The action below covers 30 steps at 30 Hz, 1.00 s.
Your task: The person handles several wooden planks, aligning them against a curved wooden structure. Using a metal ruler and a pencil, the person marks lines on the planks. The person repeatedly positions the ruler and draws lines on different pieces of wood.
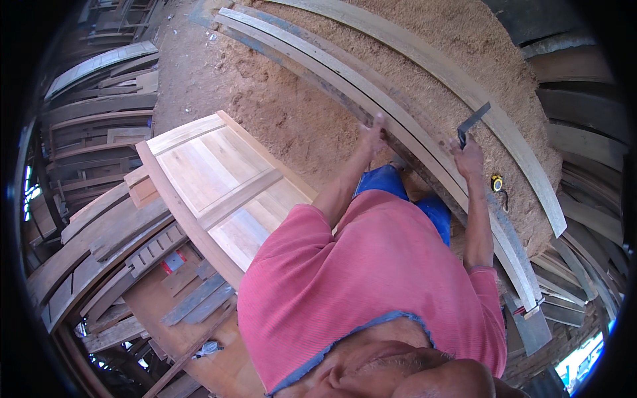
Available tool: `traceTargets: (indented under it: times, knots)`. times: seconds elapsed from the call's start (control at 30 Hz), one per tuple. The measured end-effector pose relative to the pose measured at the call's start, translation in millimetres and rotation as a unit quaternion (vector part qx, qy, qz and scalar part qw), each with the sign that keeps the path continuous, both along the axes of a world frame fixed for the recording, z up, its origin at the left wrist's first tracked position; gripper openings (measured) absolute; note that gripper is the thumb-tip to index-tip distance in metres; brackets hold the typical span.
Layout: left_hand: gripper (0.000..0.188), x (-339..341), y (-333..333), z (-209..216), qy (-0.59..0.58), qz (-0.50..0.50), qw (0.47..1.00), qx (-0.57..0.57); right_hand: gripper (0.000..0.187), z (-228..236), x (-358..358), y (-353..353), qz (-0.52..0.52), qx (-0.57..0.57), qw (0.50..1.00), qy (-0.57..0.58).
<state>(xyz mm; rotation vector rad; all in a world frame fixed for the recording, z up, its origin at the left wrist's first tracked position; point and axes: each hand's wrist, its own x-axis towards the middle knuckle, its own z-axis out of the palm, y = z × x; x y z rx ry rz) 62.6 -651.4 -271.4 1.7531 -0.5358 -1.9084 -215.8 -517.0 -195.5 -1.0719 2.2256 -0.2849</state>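
My right hand (468,158) is closed around the dark handle of a try square (475,117), whose blade points up and away to the right. That hand is over the far side of a long pale wooden board (424,136), which lies on a darker plank. My left hand (374,135) is at the near edge of the same board, further left; its fingers look stretched out and partly blurred, with nothing seen in them. Whether it presses on the wood I cannot tell. A pencil-like stick (533,308) lies across the board's near right end.
Beyond the board, another long plank (431,63) lies on sawdust (511,73). A yellow and black tape measure (497,183) sits between them. A panelled wooden door (232,179) stands at my left, near stacked timber (119,219). More planks (584,139) line the right.
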Motion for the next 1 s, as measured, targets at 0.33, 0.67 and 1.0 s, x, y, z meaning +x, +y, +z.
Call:
traceTargets:
  times: [0.33, 0.67, 1.0]
  knots:
    - [0.078, 25.2, -72.0, -19.5, 0.052, -0.073, 0.987, -0.13, 0.075, -12.8, 62.4, -86.5, 0.195, 0.014, 0.979, -0.055]
    - [0.077, 45.1, -57.0, -21.0, 0.114, -0.031, 0.99, -0.076, 0.07, -20.7, 51.6, -107.5, 0.184, -0.002, 0.962, -0.2]
    - [0.077, 50.0, -53.9, -17.8, 0.16, -0.041, 0.983, -0.079, 0.077, -48.4, 37.4, -115.9, 0.154, 0.019, 0.955, -0.253]
